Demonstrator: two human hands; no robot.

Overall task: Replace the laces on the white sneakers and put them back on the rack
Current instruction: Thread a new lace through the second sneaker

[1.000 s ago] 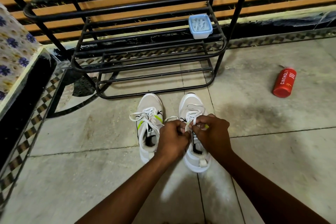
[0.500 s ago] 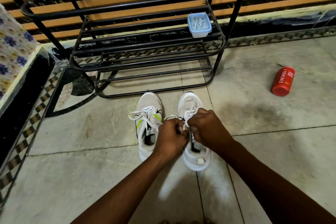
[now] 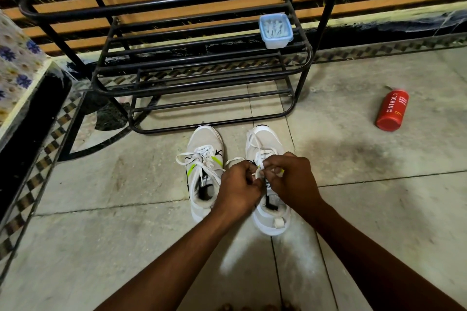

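We held both hands low in the middle of the frame, over the right sneaker (image 3: 265,141), which stood on the floor (image 3: 101,247) just right of centre with its toe toward the rack (image 3: 202,58). Our left hand (image 3: 240,189) had its fingers curled and pinched the white lace (image 3: 259,173) near the shoe's tongue. Our right hand (image 3: 290,179) was curled too, thumb and forefinger pinching the same lace from the other side, and the two hands nearly touched. A loop of that lace ran up over the toe. The left sneaker (image 3: 206,141) stood just beside it, toward the left of the frame, with green stripes on its upper and its own lacing (image 3: 202,159) splayed loose to both sides. Neither shoe was on the rack; both sat on the floor just in front of its bottom bar. The rack, of black metal bars, filled the upper middle of the frame, and a small clear box (image 3: 276,30) with a blue rim sat at the right end of one shelf. A red bottle (image 3: 391,110) lay on its side at the right of the frame, well apart from the shoes. A flowered cloth (image 3: 17,58) showed at the upper left edge.
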